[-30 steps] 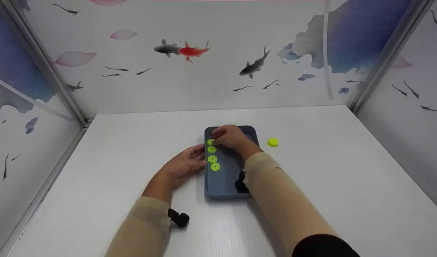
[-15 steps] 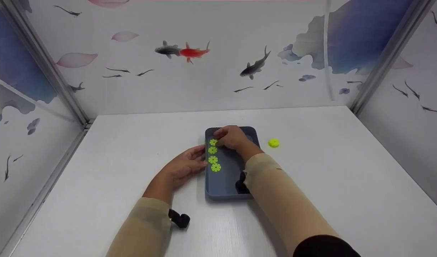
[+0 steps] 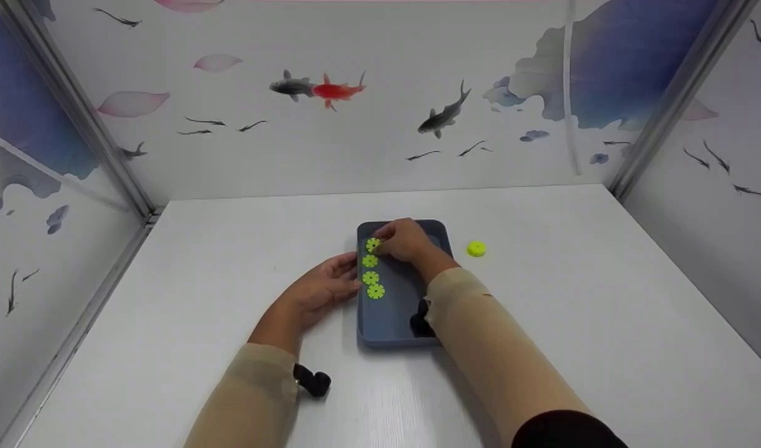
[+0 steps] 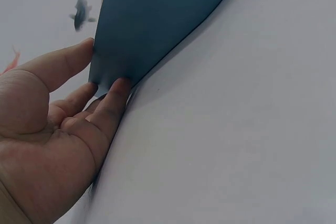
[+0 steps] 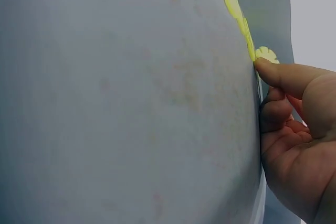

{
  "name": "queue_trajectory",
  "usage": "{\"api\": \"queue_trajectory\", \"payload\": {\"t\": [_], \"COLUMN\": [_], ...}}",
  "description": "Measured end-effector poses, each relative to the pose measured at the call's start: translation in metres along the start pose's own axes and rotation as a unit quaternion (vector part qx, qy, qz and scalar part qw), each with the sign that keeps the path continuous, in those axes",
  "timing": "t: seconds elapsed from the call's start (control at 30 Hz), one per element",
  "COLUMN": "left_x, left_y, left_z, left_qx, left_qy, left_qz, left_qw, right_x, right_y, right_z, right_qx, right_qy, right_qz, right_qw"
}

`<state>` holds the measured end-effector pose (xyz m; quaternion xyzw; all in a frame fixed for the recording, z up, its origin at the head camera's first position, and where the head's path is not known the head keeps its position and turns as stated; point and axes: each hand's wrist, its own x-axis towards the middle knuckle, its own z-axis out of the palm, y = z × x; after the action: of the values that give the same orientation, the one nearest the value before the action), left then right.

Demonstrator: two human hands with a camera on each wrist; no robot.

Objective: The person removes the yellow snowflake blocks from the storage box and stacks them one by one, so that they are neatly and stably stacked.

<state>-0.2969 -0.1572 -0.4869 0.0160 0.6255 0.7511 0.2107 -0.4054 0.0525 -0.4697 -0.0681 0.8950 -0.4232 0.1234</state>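
Observation:
A grey-blue rectangular tray lies on the white table. Along its left side runs a line of yellow-green notched plastic discs, among them a near disc. At the far end of that line, my right hand pinches the last notched disc at its edge; in the right wrist view this disc stands up beside the thumb tip. My left hand rests its fingertips against the tray's outer left wall, fingers loosely extended.
Right of the tray, on the tabletop, lies a small yellow-green stack of discs. White panels printed with fish enclose the table at the back and both sides. My right forearm crosses the tray's right edge.
The disc in my right hand has shifted slightly right and now shows more of its face, tilted up. My left hand and the other discs keep their places.

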Motion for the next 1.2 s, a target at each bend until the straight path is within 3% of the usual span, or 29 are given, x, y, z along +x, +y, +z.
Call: {"api": "queue_trajectory", "payload": {"t": [0.17,0.83,1.03,1.2], "left_x": [0.001,0.000,0.001,0.000], "left_y": [0.000,0.003,0.002,0.000], "left_z": [-0.001,-0.001,0.001,0.001], "left_qx": [-0.002,0.000,-0.002,0.002], "left_qy": [-0.003,0.010,0.019,0.020], "left_qz": [-0.001,-0.005,-0.009,-0.010], "left_qw": [1.0000,0.9999,0.9998,0.9997], "right_x": [0.001,-0.003,-0.011,-0.015], "right_y": [0.001,-0.005,-0.013,-0.019], "right_z": [0.000,-0.014,-0.024,-0.036], "right_qx": [0.006,0.128,0.164,0.210], "right_qy": [0.004,0.021,0.046,0.046], "right_qz": [0.014,0.000,-0.023,-0.004], "right_qw": [0.9999,0.9916,0.9851,0.9767]}}
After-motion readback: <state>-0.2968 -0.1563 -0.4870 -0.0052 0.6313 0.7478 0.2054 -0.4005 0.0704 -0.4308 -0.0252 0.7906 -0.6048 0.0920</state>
